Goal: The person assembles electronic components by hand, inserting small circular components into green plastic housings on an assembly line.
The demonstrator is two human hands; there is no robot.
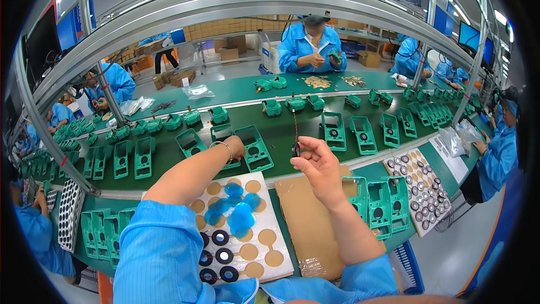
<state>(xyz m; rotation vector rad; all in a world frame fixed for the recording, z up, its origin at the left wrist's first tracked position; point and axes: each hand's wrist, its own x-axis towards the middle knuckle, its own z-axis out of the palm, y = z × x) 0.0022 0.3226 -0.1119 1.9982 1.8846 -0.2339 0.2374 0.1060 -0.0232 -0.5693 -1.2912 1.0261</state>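
My right hand (318, 164) pinches a small round black speaker (295, 150) edge-on between thumb and fingers. A thin twisted red and black wire (295, 126) rises from it to a small white plug. My left hand (233, 148), curled with its fingertips hidden, is over the green plastic housings on the belt. It touches or nearly touches a housing (220, 132) and is next to another one (254, 149) with a black round part inside. Below my hands, a white foam tray (278, 270) holds several black-rimmed speakers (224, 255) and loose blue film discs (241, 220).
A dark green conveyor belt (292, 172) carries several housings. To my right are a brown cardboard sheet (304, 219), stacked green housings (379, 214) and another speaker tray (423, 194). More housings (100, 231) stand left. A metal frame (270, 1) spans above; co-workers (313, 48) sit around the line.
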